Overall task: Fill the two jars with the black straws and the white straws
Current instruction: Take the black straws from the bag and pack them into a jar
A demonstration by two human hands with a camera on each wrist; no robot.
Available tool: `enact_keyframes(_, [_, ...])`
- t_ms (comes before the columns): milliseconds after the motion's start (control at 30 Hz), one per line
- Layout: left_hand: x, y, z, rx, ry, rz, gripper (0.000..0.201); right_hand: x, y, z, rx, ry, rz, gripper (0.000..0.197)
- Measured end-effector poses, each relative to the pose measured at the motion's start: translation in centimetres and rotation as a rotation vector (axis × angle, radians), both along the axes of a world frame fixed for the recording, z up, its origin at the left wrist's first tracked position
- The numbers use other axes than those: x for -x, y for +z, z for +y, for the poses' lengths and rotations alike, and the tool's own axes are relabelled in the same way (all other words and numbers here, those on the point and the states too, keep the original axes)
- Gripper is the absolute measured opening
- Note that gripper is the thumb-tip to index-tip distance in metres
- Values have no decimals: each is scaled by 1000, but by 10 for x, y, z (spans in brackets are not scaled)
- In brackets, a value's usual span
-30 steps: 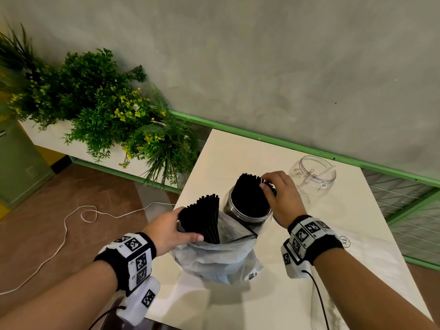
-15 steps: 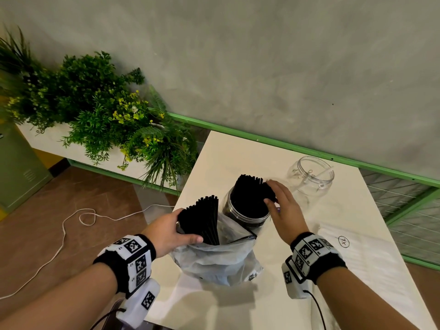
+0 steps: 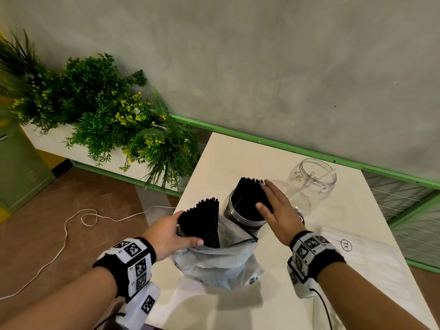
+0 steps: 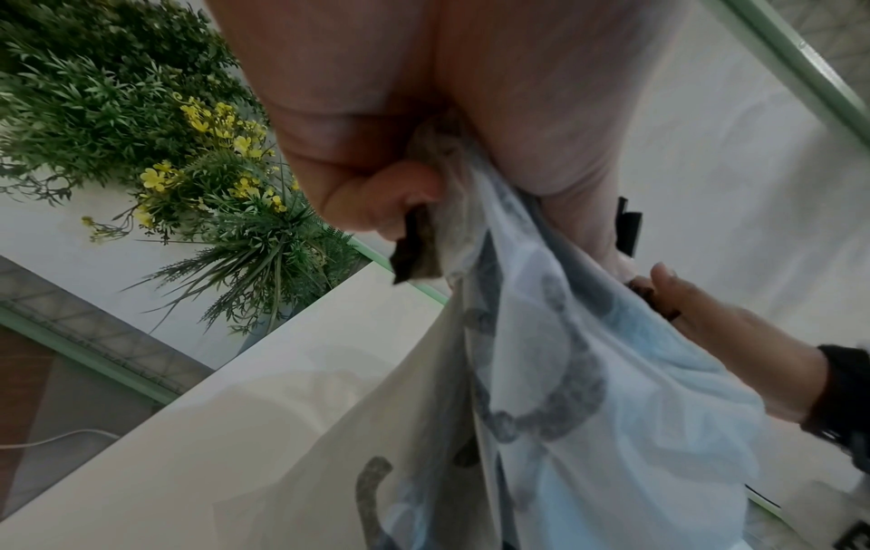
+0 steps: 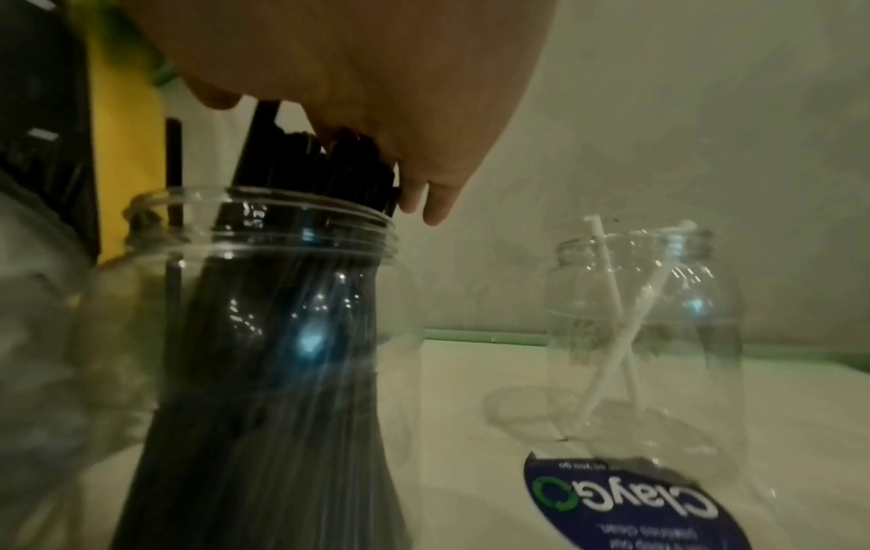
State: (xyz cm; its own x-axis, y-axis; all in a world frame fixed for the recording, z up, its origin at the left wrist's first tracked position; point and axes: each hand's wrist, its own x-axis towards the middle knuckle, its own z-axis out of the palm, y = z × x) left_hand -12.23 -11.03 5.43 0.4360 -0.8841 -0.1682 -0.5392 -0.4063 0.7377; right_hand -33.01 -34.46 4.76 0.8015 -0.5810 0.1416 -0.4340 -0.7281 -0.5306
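Note:
A clear jar [image 3: 234, 211] [image 5: 301, 335] packed with black straws [image 3: 250, 195] [image 5: 325, 163] stands mid-table. My right hand [image 3: 277, 211] [image 5: 376, 96] lies flat, fingers straight, against the tops of those straws. A second clear jar [image 3: 314, 179] [image 5: 645, 335] behind it to the right holds two white straws [image 5: 626, 335]. My left hand [image 3: 166, 234] [image 4: 376, 149] grips another bundle of black straws [image 3: 202, 222] standing in a translucent plastic bag [image 3: 219, 263] [image 4: 588, 372] at the table's near left.
The white table [image 3: 238, 158] ends at a green rail by the grey wall. A flat white bag marked XL [image 3: 346, 245] lies at the right. A blue label [image 5: 626, 498] lies by the jars. Potted plants [image 3: 95, 110] and a white cable [image 3: 78, 217] are on the left.
My right hand has uncurled from the straw tops in the jar and flattened, sliding slightly toward me along the bundle. My left hand has kept its hold on the bagged bundle.

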Motion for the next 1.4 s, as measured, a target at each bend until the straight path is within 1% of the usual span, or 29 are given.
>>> enact_keyframes(67, [-1,-2,0,4,3,7,95,-6,0,-7,151,40,103,83])
enact_keyframes(167, [0,-1,-1,1,-7,3,82,-23,11,-14,336,94,211,81])
enact_keyframes(200, [0,0,-1,-1,-8,4,83,-30,15,-15,382,124,258,81])
enact_keyframes(233, [0,0,-2,-1,-10,6,90,-37,19,-17,417,155,302,81])
enact_keyframes(267, [0,0,-2,0,-12,6,97,-44,22,-18,443,180,334,81])
enact_keyframes(300, [0,0,-2,1,-11,5,100,-52,25,-18,448,194,357,82])
enact_keyframes(367, [1,2,-2,8,-6,3,96,-63,28,-19,386,186,390,79])
enact_keyframes(400, [1,3,-2,16,-2,0,94,-66,27,-20,353,162,391,75])
enact_keyframes(433, [1,3,-2,22,2,-2,93,-69,25,-19,346,125,366,69])
enact_keyframes(500, [1,3,-2,26,1,2,95,-70,21,-16,380,55,257,57])
enact_keyframes(600, [1,3,-2,19,3,11,90,-74,19,-16,449,25,50,42])
enact_keyframes(667, [0,2,-2,20,4,10,93,-78,24,-16,500,-1,-32,38])
enact_keyframes(733, [-1,1,-2,18,0,8,99,-81,30,-17,476,-44,-23,35])
enact_keyframes(800, [-1,0,-2,14,-6,9,100,-83,30,-21,384,-73,67,36])
enact_keyframes(867, [0,1,-2,13,-5,7,96,-83,29,-23,308,-48,138,28])
enact_keyframes(900, [-1,1,-2,13,-3,9,96,-83,29,-23,294,-26,130,24])
enact_keyframes(1000, [-1,1,-2,19,-1,26,95,-83,27,-23,298,-2,-20,20])
enact_keyframes(1033, [-2,1,-2,21,0,29,93,-84,28,-23,285,3,-15,22])
enact_keyframes(1067, [-2,1,-2,21,2,31,91,-84,29,-24,272,10,72,25])
enact_keyframes(1133, [-2,0,-3,25,2,32,90,-84,34,-29,288,20,326,35])
enact_keyframes(1167, [-2,-1,-3,27,1,33,91,-81,36,-31,297,18,354,40])
enact_keyframes(1200, [-3,-2,-3,26,-1,31,90,-76,39,-31,300,14,319,46])
enact_keyframes(1267, [-4,-3,-2,21,-6,31,84,-59,43,-29,300,14,142,59])
enact_keyframes(1333, [-5,-3,-2,19,-7,38,77,-38,37,-25,293,47,12,64])
enact_keyframes(1400, [-5,-3,-1,17,-4,43,77,-21,27,-22,322,113,11,65])
